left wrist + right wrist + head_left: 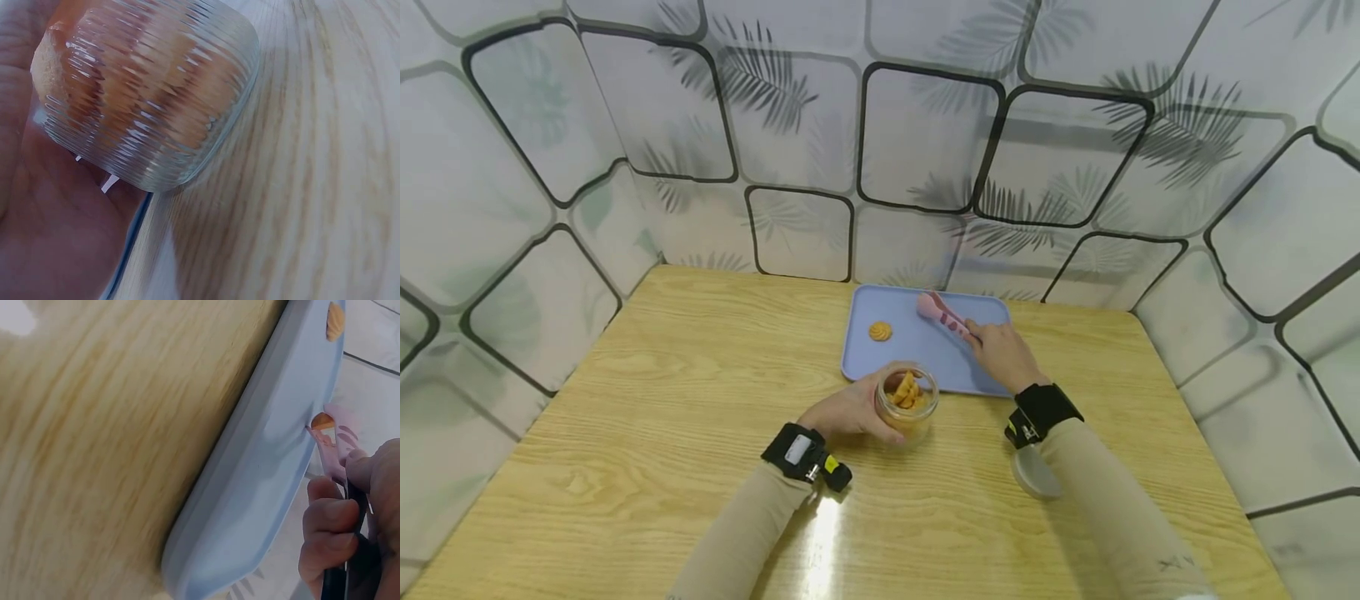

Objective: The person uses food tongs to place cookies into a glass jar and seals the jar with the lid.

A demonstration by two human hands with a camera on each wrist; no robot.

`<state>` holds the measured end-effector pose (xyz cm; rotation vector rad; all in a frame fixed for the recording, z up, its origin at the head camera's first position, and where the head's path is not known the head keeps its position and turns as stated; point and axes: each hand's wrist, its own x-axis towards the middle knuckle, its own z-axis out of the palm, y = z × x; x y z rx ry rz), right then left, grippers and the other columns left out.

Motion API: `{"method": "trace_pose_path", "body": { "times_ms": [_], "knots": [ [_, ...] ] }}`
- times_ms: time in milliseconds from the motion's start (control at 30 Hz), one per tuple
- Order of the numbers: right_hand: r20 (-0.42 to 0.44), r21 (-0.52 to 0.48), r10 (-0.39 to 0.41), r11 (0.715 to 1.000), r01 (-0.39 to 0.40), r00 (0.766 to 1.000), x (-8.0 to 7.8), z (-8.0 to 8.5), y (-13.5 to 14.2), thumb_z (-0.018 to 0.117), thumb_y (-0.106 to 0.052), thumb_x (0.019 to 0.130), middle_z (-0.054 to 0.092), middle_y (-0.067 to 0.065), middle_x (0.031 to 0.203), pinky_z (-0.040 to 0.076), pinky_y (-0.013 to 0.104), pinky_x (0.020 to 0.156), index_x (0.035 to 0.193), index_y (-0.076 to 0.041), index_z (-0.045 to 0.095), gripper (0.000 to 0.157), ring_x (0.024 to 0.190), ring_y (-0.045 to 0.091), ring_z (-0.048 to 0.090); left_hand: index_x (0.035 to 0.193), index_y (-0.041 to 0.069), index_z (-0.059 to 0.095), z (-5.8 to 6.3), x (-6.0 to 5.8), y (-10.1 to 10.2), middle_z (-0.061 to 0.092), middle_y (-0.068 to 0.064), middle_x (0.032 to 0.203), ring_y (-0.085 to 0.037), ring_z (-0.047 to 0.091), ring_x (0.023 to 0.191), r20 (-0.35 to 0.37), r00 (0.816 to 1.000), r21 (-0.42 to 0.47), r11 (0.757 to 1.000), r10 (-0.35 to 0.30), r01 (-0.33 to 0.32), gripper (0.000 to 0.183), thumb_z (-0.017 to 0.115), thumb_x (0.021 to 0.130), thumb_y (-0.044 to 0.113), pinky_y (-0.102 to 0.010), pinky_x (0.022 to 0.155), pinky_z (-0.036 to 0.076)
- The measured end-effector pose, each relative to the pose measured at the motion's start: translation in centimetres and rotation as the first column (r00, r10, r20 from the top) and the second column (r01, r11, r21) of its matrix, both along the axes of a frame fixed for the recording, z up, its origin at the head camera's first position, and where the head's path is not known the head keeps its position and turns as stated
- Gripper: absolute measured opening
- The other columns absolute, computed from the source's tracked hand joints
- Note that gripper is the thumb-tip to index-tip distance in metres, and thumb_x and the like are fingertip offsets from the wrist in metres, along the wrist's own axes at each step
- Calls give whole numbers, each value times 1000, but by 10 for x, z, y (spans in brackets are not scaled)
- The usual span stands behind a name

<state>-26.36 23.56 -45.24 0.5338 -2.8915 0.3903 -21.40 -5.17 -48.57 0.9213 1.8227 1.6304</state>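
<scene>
My left hand (856, 410) curls round a clear ribbed glass jar (921, 422) at the tray's front edge. Several golden cookies (907, 392) fill the jar, one of them poking up at its mouth. Over the right part of the blue tray (937, 354), my right hand (1003, 354) grips pink tongs (945, 316), their tips pointing to the far left. In the right wrist view a cookie (322, 420) shows between the ends of the tongs (332, 456). Another swirled cookie (880, 332) lies on the tray's left side.
A round, greyish lid (1036, 473) lies on the wooden table (700, 375), partly hidden beneath the right forearm. Patterned fabric walls (805, 233) enclose the table at the back and both sides, with the tray close to the back one.
</scene>
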Motion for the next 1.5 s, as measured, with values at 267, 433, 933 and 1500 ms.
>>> {"method": "trace_pose_path", "body": {
  "times_ms": [267, 433, 933, 1500],
  "knots": [
    [35, -79, 38, 996, -35, 999, 12, 2, 3, 57, -15, 105, 41, 0, 53, 20, 26, 50, 136, 3, 62, 36, 48, 10, 23, 155, 23, 37, -2, 0, 0, 50, -12, 149, -20, 47, 135, -1, 1000, 11, 1000, -10, 10, 98, 88, 74, -1, -40, 118, 35],
    [45, -138, 48, 990, -42, 998, 22, 5, 5, 58, -15, 105, 40, -2, 54, 22, 24, 49, 137, 2, 61, 37, 48, 9, 26, 154, 24, 37, -2, -1, 0, 49, -14, 150, -20, 47, 137, -11, 1000, 14, 1000, -14, 14, 99, 89, 73, -2, -41, 119, 35],
    [-26, -274, 116, 954, -119, 993, 65, 15, 22, 62, -10, 102, 28, -10, 50, 21, 20, 45, 135, 4, 62, 36, 44, 0, 18, 153, 21, 37, -2, -2, 0, 45, -17, 153, -21, 45, 138, -9, 999, 38, 999, -38, 39, 97, 87, 74, -5, -42, 120, 31],
    [-148, -444, 181, 866, -229, 972, 130, 36, 26, 64, 4, 96, 50, -14, 61, 24, 12, 40, 132, -1, 67, 36, 45, -13, 22, 153, 22, 38, 0, -1, -2, 51, -10, 149, -19, 47, 136, -16, 1000, 8, 1000, -16, 16, 98, 87, 73, -4, -40, 120, 33]
  ]
}}
